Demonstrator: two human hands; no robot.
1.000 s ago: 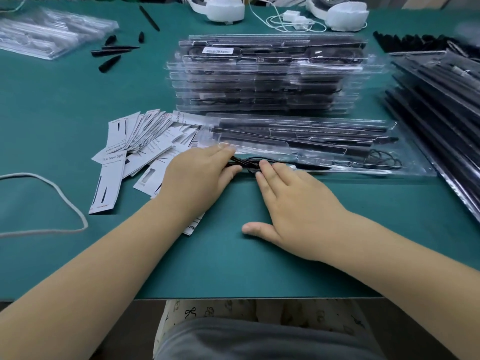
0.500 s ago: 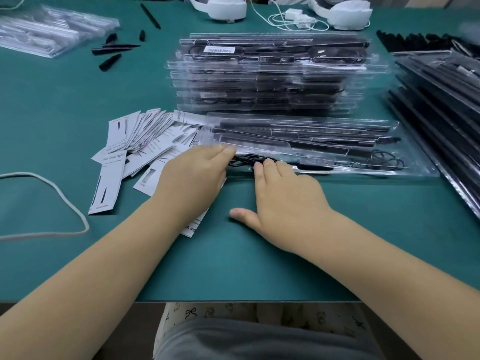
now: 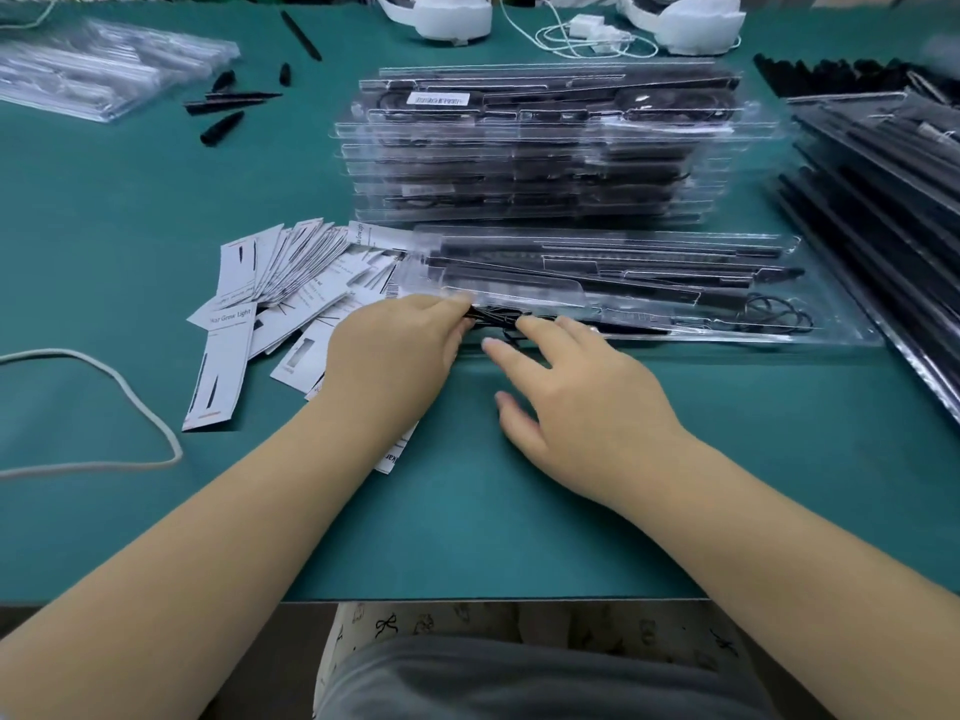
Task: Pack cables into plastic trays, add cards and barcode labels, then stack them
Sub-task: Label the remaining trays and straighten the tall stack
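Observation:
A clear plastic tray (image 3: 831, 324) lies on the green table in front of me, with black rods and a coiled black cable inside. At its near left corner a bundle of thin black cable (image 3: 496, 319) sits half in the tray. My left hand (image 3: 395, 356) pinches that bundle with its fingertips. My right hand (image 3: 576, 402) rests beside it, fingers spread and touching the cable and tray edge. Behind stands a tall stack of filled trays (image 3: 535, 148), the top one bearing a white barcode label (image 3: 437, 99). White cards (image 3: 280, 283) lie fanned to the left.
Another pile of filled trays (image 3: 883, 189) slopes along the right edge. Empty clear trays (image 3: 98, 75) sit at the far left, with loose black tapered parts (image 3: 223, 106) nearby. A grey cord (image 3: 130, 392) loops at the left; white devices with cables (image 3: 457, 15) line the back.
My right hand has shifted slightly and spread its fingers, thumb lifted off the table. My left hand has closed its fingertips on the black cable bundle at the tray's corner.

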